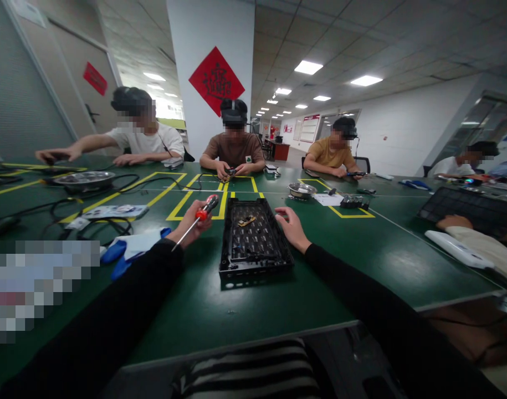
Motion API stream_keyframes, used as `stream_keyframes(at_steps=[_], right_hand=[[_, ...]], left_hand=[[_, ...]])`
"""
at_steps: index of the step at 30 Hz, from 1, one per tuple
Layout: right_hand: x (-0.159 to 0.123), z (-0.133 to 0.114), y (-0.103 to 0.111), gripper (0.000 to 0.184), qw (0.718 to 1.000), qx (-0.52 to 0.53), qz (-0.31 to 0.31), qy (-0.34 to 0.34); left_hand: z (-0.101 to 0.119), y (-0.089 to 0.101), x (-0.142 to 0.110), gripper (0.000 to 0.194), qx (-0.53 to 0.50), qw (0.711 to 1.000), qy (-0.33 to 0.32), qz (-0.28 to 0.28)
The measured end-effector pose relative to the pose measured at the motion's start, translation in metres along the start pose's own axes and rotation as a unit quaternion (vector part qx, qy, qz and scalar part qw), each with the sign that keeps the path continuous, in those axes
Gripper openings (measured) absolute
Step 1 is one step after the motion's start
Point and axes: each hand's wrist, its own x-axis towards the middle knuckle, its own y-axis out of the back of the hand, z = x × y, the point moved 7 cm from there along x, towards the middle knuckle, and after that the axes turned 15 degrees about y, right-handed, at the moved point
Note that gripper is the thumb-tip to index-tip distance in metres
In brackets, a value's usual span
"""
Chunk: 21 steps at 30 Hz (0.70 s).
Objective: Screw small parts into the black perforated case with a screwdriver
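My left hand (190,226) is closed around a screwdriver (207,208) with a red and black handle. Its metal shaft slants down across my wrist. In front of me a black rectangular plastic case (257,266) lies on the green table, its inside facing up. Within it rests a small yellowish-brown part (247,221), perhaps a circuit board. My right hand (292,227) is at the case's right side with fingers apart and slightly bent. The fingertips are by the upper right rim; whether they touch it I cannot tell.
Blue and white gloves or cloth (131,249) lie left of my hand, near black cables (112,227). Metal bowls (302,190) stand farther off. On the right are a white device (459,249) and a neighbour's sleeve (481,249). Several people sit across the table (361,266).
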Motion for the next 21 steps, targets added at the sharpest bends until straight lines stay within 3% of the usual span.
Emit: stream_keyframes(at_steps=[2,5,12,15,17,19,21], right_hand=[[0.003,-0.012,0.004,0.022,0.999,-0.009,0.009,0.038],[0.006,-0.032,0.005,0.024,0.996,-0.002,0.002,0.087],[0.009,-0.084,-0.009,0.059,0.966,0.000,-0.127,0.224],[0.006,-0.110,-0.015,0.055,0.925,-0.041,-0.199,0.321],[0.005,-0.119,-0.019,0.048,0.907,-0.063,-0.230,0.348],[0.007,-0.119,-0.020,0.044,0.914,-0.065,-0.237,0.323],[0.010,-0.113,-0.018,0.043,0.938,-0.042,-0.214,0.270]], left_hand=[[0.016,-0.017,-0.011,0.039,-0.126,0.985,-0.043,-0.108],[0.025,-0.048,-0.028,0.039,-0.205,0.952,-0.026,-0.223],[-0.001,-0.115,-0.056,0.041,-0.075,0.930,0.071,-0.352],[-0.010,-0.126,-0.061,0.039,-0.011,0.930,0.089,-0.357],[-0.010,-0.126,-0.059,0.037,0.029,0.938,0.074,-0.339],[-0.009,-0.122,-0.054,0.042,0.077,0.946,0.046,-0.312],[-0.003,-0.110,-0.043,0.048,0.112,0.965,-0.008,-0.236]])
